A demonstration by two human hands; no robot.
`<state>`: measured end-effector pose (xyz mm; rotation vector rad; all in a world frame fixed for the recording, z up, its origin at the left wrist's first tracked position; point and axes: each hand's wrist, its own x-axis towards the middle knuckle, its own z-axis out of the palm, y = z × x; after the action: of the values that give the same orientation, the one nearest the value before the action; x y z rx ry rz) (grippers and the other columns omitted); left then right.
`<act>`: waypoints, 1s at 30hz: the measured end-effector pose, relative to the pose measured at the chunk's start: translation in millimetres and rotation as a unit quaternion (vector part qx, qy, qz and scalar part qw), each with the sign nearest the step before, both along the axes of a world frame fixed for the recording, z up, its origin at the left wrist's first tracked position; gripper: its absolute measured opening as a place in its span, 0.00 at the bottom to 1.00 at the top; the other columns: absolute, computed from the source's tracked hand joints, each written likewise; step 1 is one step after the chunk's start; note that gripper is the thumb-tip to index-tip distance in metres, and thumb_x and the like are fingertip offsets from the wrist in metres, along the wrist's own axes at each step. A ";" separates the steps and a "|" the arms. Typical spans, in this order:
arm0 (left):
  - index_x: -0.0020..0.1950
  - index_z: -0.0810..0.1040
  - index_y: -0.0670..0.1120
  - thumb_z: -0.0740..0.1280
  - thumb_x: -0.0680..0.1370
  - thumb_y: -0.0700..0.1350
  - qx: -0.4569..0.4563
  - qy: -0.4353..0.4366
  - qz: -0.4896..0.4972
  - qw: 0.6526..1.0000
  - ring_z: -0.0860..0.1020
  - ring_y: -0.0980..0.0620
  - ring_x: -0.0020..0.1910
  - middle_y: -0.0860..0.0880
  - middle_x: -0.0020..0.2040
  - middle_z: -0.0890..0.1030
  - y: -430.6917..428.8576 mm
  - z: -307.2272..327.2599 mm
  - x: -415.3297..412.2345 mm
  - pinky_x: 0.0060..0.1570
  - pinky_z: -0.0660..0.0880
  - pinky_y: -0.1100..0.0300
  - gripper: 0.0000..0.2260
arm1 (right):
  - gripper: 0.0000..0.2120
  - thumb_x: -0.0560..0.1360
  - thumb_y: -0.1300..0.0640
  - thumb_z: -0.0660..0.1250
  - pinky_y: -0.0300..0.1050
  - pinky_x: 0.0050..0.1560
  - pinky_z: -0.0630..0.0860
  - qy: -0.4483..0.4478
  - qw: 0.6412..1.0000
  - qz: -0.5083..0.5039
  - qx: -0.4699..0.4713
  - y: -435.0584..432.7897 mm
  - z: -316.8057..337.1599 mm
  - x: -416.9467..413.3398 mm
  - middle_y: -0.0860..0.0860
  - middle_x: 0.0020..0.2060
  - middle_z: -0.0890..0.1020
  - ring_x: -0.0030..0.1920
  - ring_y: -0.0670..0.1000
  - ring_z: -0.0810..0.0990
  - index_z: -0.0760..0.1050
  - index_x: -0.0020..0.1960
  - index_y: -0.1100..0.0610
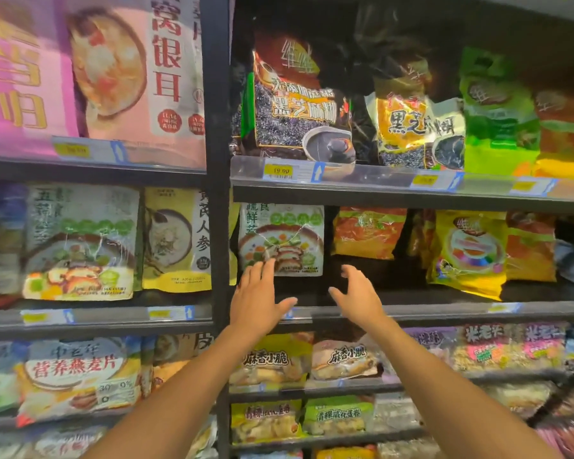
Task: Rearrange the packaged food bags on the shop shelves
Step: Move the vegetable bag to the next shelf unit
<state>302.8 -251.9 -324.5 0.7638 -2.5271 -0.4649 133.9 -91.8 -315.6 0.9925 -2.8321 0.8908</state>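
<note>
A: Status on the hands?

B: Both raised in front of the middle shelf (444, 314), right bay. Left hand (257, 301) is spread flat, fingers splayed, holding nothing; its fingertips overlap the lower edge of the white plastic bag printed with a bowl of vegetables and mushrooms (280, 240). Can't tell whether they touch it.

A: Right?

B: Right hand (358, 294) is wide open too, fingers curled slightly, empty. It sits in front of the dark gap between that white bag and the orange-and-yellow foil bag (368, 231) beside it.

A: Where do the bags stand?

B: White bag is upright at the left end of that shelf, just beside the black metal upright post (217, 226). Orange bag is upright, set back. Further right, a yellow foil bag with a round rainbow picture (468, 253) leans forward. Shelf above carries two black-sesame paste bags (299, 104) standing side by side.

A: Left bay?

B: Same white vegetable-bowl design (80, 243), larger in frame, next to a yellow-and-white pouch (176, 240).
</note>
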 end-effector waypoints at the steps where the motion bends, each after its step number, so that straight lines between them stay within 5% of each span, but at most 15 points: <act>1: 0.82 0.54 0.50 0.69 0.76 0.66 0.006 -0.002 0.011 1.000 0.58 0.44 0.80 0.47 0.80 0.62 -3.1 -0.6 -4.0 0.75 0.67 0.44 0.43 | 0.32 0.79 0.48 0.71 0.53 0.67 0.74 -0.021 1.000 -0.003 0.012 -8.2 -3.1 -12.7 0.55 0.70 0.75 0.71 0.56 0.74 0.65 0.77 0.59; 5: 0.75 0.63 0.48 0.70 0.76 0.63 0.017 -0.010 0.058 0.998 0.68 0.42 0.72 0.45 0.69 0.72 -17.7 -5.5 -20.0 0.66 0.73 0.46 0.34 | 0.22 0.80 0.48 0.69 0.50 0.46 0.77 -0.094 0.994 -0.011 0.062 -37.8 -10.1 -57.1 0.60 0.53 0.80 0.51 0.58 0.80 0.75 0.62 0.66; 6: 0.73 0.65 0.48 0.70 0.77 0.62 0.019 -0.014 0.072 0.997 0.69 0.42 0.70 0.44 0.67 0.74 -20.5 -5.5 -23.6 0.65 0.74 0.47 0.31 | 0.20 0.81 0.48 0.68 0.53 0.48 0.77 -0.106 0.992 -0.005 0.068 -43.9 -13.8 -68.4 0.61 0.52 0.81 0.50 0.59 0.80 0.77 0.59 0.66; 9: 0.56 0.73 0.46 0.68 0.79 0.59 0.038 -0.031 0.123 0.991 0.75 0.40 0.61 0.43 0.57 0.78 -27.8 -4.5 -37.0 0.56 0.76 0.48 0.18 | 0.21 0.82 0.50 0.66 0.49 0.62 0.74 -0.171 0.984 -0.001 0.059 -66.1 -25.1 -103.0 0.61 0.65 0.80 0.66 0.61 0.78 0.75 0.69 0.62; 11: 0.41 0.69 0.47 0.68 0.80 0.59 0.041 -0.059 0.150 0.986 0.80 0.40 0.53 0.41 0.52 0.81 -30.8 -3.2 -47.1 0.48 0.77 0.49 0.18 | 0.23 0.79 0.50 0.69 0.47 0.61 0.73 -0.178 0.984 0.012 0.032 -82.2 -24.8 -119.7 0.57 0.64 0.80 0.67 0.59 0.77 0.74 0.70 0.59; 13: 0.50 0.75 0.46 0.71 0.79 0.56 0.047 -0.031 0.163 0.985 0.81 0.39 0.52 0.40 0.60 0.80 -36.8 -5.8 -58.3 0.46 0.78 0.49 0.14 | 0.19 0.75 0.45 0.72 0.45 0.54 0.74 -0.146 0.988 0.044 0.003 -94.7 -27.8 -138.2 0.52 0.55 0.82 0.60 0.57 0.81 0.79 0.60 0.56; 15: 0.75 0.66 0.51 0.73 0.77 0.52 0.057 0.019 0.170 0.984 0.79 0.38 0.59 0.41 0.69 0.74 -41.0 -6.2 -67.1 0.51 0.79 0.49 0.29 | 0.14 0.76 0.46 0.73 0.44 0.47 0.72 -0.120 0.989 0.086 -0.009 -99.6 -33.9 -152.9 0.48 0.48 0.81 0.53 0.54 0.81 0.80 0.54 0.56; 16: 0.80 0.60 0.54 0.74 0.76 0.53 0.068 0.029 0.173 0.982 0.79 0.38 0.60 0.42 0.69 0.72 -43.4 -5.9 -70.8 0.52 0.79 0.49 0.36 | 0.13 0.76 0.47 0.73 0.43 0.44 0.72 -0.118 0.987 0.106 -0.015 -97.8 -34.1 -157.1 0.47 0.47 0.81 0.50 0.52 0.81 0.80 0.53 0.55; 19: 0.81 0.59 0.53 0.71 0.77 0.57 0.103 0.049 0.199 0.973 0.78 0.37 0.62 0.41 0.68 0.74 -50.5 -7.5 -85.9 0.58 0.78 0.49 0.36 | 0.09 0.77 0.49 0.74 0.39 0.38 0.72 -0.125 0.981 0.148 -0.019 -94.0 -35.7 -171.4 0.47 0.44 0.83 0.46 0.50 0.82 0.80 0.49 0.54; 22: 0.81 0.62 0.51 0.69 0.79 0.58 0.102 0.065 0.180 0.976 0.73 0.41 0.72 0.44 0.76 0.72 -56.2 -5.4 -100.1 0.70 0.71 0.51 0.33 | 0.09 0.76 0.48 0.74 0.47 0.46 0.79 -0.136 0.975 0.173 -0.014 -84.4 -35.6 -186.9 0.49 0.45 0.84 0.46 0.50 0.83 0.80 0.48 0.54; 26: 0.84 0.51 0.47 0.70 0.79 0.59 0.145 0.061 0.167 0.973 0.68 0.40 0.76 0.45 0.83 0.59 -67.2 0.1 -119.3 0.70 0.68 0.49 0.42 | 0.11 0.74 0.49 0.76 0.59 0.53 0.82 -0.155 0.972 0.177 0.013 -56.5 -40.4 -221.1 0.50 0.43 0.87 0.44 0.52 0.86 0.81 0.44 0.56; 30: 0.84 0.51 0.49 0.74 0.73 0.62 0.207 0.069 0.131 0.967 0.65 0.39 0.78 0.46 0.82 0.63 -75.5 -2.2 -135.6 0.72 0.68 0.45 0.48 | 0.14 0.74 0.50 0.76 0.59 0.54 0.80 -0.163 0.970 0.175 0.040 -24.4 -35.4 -244.9 0.53 0.41 0.88 0.44 0.56 0.86 0.83 0.45 0.62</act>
<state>167.2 -327.3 -326.6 1.1559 -2.1810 -0.9334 -111.0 -116.2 -351.0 1.5223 -3.0303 1.0605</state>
